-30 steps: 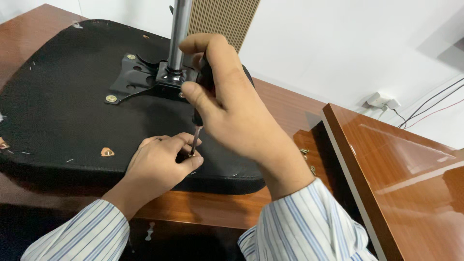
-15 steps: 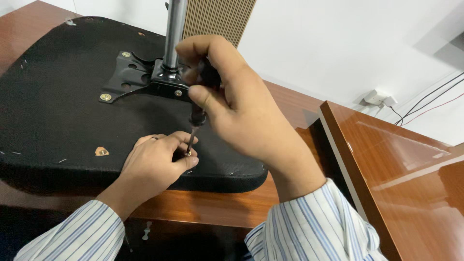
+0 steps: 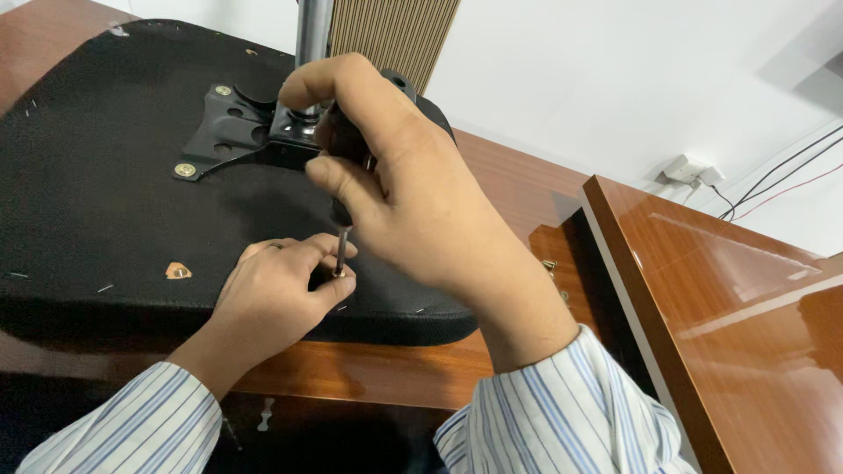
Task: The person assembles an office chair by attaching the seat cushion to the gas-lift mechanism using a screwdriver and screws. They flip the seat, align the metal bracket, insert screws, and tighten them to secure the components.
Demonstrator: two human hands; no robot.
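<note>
Driving a small brass screw into the underside of a black fabric chair seat was the step judged to be in hand. The right hand was closed round the dark handle of a screwdriver, held upright just in front of the black metal mounting plate. The left hand was pinched together about the screw and slim steel shaft, front of the plate near the seat's edge. Steady downward pressure would be called for next.
</note>
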